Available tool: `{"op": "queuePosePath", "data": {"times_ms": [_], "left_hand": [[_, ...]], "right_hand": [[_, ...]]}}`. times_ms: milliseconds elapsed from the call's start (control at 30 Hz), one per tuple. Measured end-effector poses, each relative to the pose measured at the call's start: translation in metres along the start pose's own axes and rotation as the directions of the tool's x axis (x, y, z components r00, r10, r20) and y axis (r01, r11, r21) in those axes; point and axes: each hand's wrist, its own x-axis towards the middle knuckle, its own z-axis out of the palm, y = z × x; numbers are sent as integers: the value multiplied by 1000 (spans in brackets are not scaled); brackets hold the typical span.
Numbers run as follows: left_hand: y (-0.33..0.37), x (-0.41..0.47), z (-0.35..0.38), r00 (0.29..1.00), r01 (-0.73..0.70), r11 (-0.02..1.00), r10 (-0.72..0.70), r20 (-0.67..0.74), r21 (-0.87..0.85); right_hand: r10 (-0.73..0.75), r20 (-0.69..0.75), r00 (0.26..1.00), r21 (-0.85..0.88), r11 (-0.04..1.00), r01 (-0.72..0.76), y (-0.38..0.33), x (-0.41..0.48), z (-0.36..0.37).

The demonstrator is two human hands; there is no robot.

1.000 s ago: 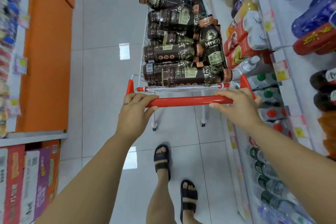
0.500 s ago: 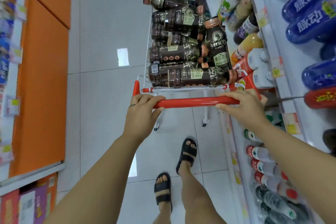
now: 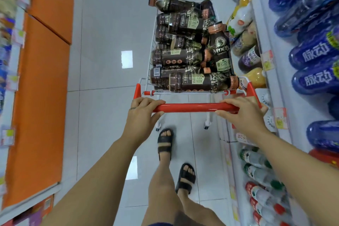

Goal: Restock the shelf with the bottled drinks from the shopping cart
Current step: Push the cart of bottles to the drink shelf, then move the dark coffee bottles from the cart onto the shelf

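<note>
The bottled drinks (image 3: pixel 183 58) are dark brown coffee bottles with copper-coloured caps, all in the basket of the shopping cart (image 3: pixel 153 47). Most lie on their sides, stacked in layers from the basket's near edge to its far edge. The nearest bottle (image 3: pixel 200 82) lies along the near edge, cap toward the near right corner. One bottle (image 3: pixel 221 49) leans against the right edge, cap pointing away from the person. The topmost bottle (image 3: pixel 170 3) rests at the far edge, its cap overhanging the far left corner.

The red handle bar (image 3: pixel 194 107) runs across the cart just behind the basket's near edge. The left grip (image 3: pixel 142 111) holds the bar's left end, fingers over the top, thumb beneath. The right grip (image 3: pixel 242 111) holds the right end in the same manner.

The shelf (image 3: pixel 275 95) stands just beside the cart's right side. It carries blue bottles (image 3: pixel 315 51) on an upper tier and juice bottles (image 3: pixel 255 77) lower down, with price tags (image 3: pixel 267 60) on its front edge. Two feet in black sandals (image 3: pixel 165 143) stand on the white tile floor (image 3: pixel 102 60). An orange panel (image 3: pixel 42 88) lines the aisle's left side.
</note>
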Motion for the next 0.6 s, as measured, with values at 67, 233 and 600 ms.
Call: {"op": "queuePosePath", "data": {"times_ms": [67, 233, 600], "left_hand": [[2, 18, -3, 1000, -7, 1000, 7, -11, 7], [11, 60, -19, 998, 5, 1000, -5, 68, 10], [63, 193, -63, 984, -136, 990, 138, 112, -21]], "right_hand": [[24, 23, 999, 3, 1000, -25, -4, 17, -8], [61, 51, 997, 45, 997, -63, -16, 54, -28], [212, -152, 965, 215, 960, -177, -40, 158, -83]]}}
